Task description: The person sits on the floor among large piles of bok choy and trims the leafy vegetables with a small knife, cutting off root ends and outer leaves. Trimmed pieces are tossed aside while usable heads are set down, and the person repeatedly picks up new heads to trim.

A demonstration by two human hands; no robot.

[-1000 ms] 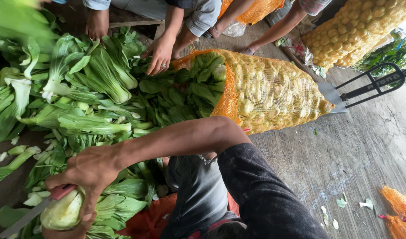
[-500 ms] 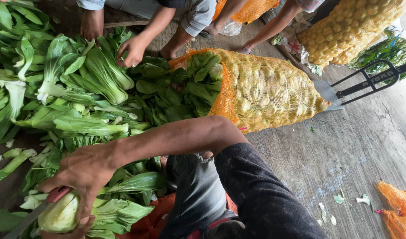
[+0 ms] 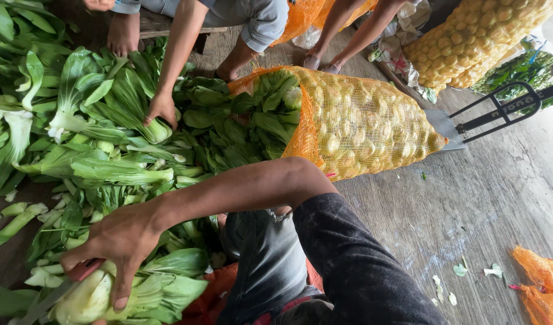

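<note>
right hand (image 3: 121, 244) closed over a pale bok choy head (image 3: 87, 299) at near left, also gripping a red-handled knife (image 3: 53, 291) | left hand out of view | bok choy lay against the near edge of the leafy pile (image 3: 78, 138) | co-worker's hand (image 3: 161, 110) pressed on greens farther back | orange mesh sack (image 3: 355, 120) lay right of the pile

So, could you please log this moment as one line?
right hand: grips bok choy | knife: at its base | left hand: unseen | co-worker's hand: on greens pile | mesh sack: lying, packed
</note>
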